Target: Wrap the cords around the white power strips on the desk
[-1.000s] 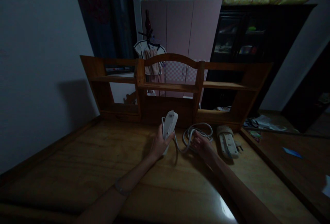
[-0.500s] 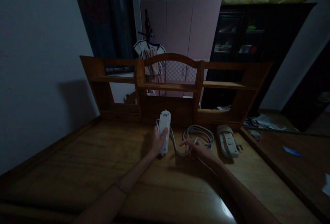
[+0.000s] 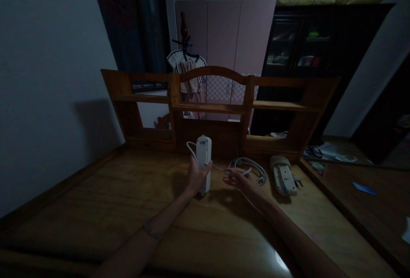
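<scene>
My left hand (image 3: 196, 177) grips a white power strip (image 3: 203, 152) upright above the desk, its back with a small label facing me. The strip's cord makes a loop at its left side and runs behind it to the right. My right hand (image 3: 238, 179) is closed on that grey-white cord (image 3: 220, 168), pulled fairly straight between the two hands. Loose coils of the cord (image 3: 256, 163) lie on the desk just behind my right hand. Further right rests a second power strip (image 3: 284, 179), its own cord wrapped round its far end and its plug sticking out.
A wooden shelf unit (image 3: 211, 108) stands along the back edge of the wooden desk (image 3: 128, 209). The wall (image 3: 48, 77) is at the left. Beyond the desk's right edge lie a blue packet (image 3: 363, 188) and some plastic bags (image 3: 329, 153).
My right hand has closed on the cord and drawn it tighter and higher. The cord loop left of the power strip has grown, and the strip has shifted slightly left.
</scene>
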